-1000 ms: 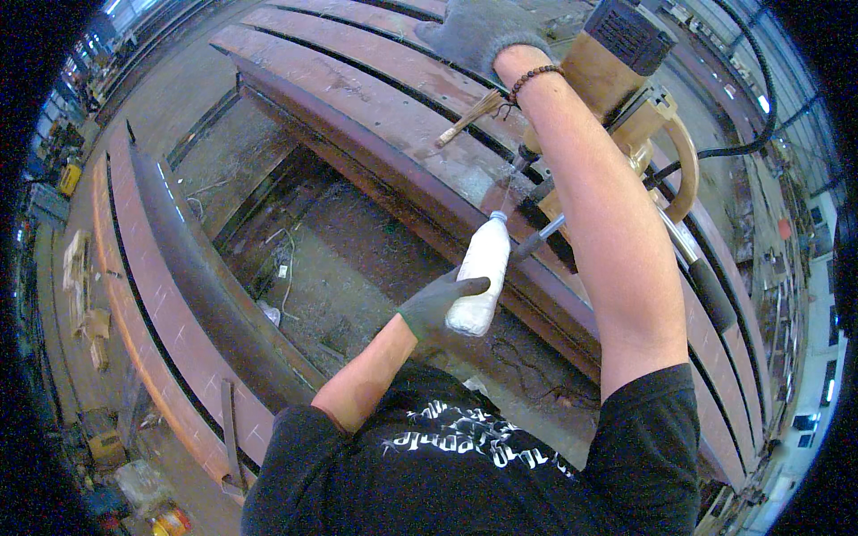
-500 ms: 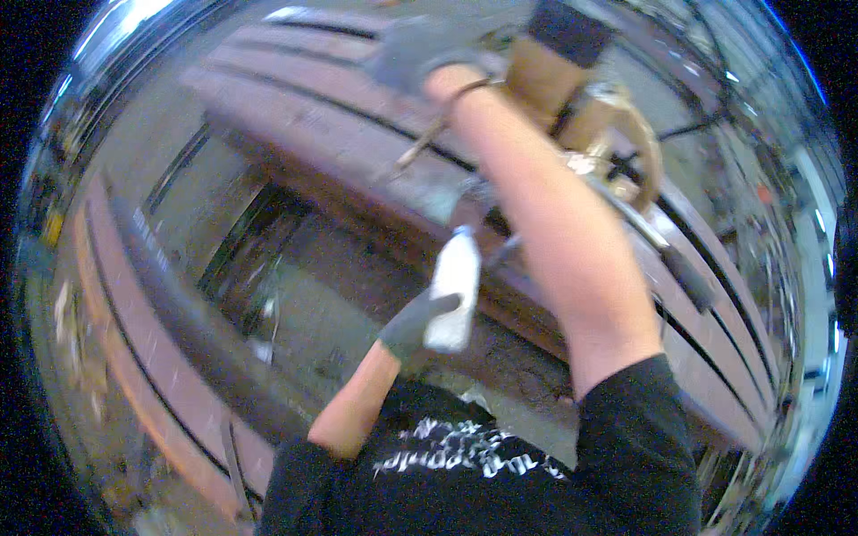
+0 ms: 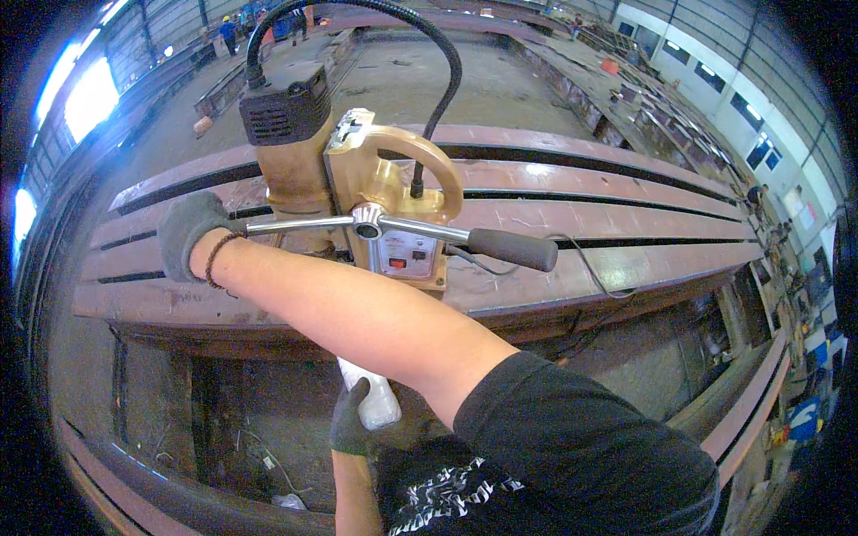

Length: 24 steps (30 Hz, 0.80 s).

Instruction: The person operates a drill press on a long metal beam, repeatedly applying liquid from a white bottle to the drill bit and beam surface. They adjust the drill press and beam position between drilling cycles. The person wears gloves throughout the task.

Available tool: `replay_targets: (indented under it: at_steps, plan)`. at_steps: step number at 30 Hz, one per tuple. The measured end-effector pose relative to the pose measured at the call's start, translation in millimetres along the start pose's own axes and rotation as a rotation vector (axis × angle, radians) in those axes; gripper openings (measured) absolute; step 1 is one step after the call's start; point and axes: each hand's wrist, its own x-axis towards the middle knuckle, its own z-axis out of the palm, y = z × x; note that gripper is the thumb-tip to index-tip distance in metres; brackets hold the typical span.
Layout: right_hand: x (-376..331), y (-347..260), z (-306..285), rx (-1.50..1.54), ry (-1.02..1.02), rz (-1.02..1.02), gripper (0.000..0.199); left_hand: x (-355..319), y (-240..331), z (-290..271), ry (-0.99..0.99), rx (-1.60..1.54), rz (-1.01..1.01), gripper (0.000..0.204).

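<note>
My right hand (image 3: 189,237), in a grey glove, is closed round the left end of a feed lever (image 3: 299,224); the grip under it is hidden. This lever crosses the front of a tan magnetic drill (image 3: 299,179) with a black motor top, standing on reddish-brown steel beams. Its other end carries a black grip (image 3: 514,249), pointing right with no hand on it. Low in front of my body, my gloved left hand (image 3: 351,420) is wrapped round a white plastic bottle (image 3: 380,402), whose upper part is hidden behind my right forearm.
A black ribbed hose (image 3: 454,67) arches over the drill. A thin cable (image 3: 590,268) trails across the slotted steel beams (image 3: 572,219) to the right. Another beam (image 3: 746,424) lies at the lower right. People (image 3: 228,34) stand far off at the upper left.
The view has swung, and the drill now appears further left and more fully. My right hand has come onto the left end of the lever. The bottle stays in my left hand.
</note>
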Motion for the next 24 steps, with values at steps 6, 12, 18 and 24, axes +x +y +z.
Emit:
replay_targets:
  at_steps: [6,12,18,24]
  plan:
    - [0.3,-2.0,-0.8,-0.002,-0.025,0.017,0.027,5.4,-4.1,-4.4,0.000,-0.031,0.036,0.052]
    - [0.8,-1.2,0.9,0.018,-0.011,0.039,0.028,7.7,-2.4,-4.2,0.003,0.010,0.054,0.051]
    - [-9.9,5.6,-11.2,-0.050,0.029,-0.127,0.035,18.7,-5.2,-15.0,-0.023,0.075,0.095,0.054]
    - [-15.5,5.1,-26.5,-0.078,0.016,-0.157,0.047,-5.3,9.0,15.9,0.026,0.066,0.049,0.043]
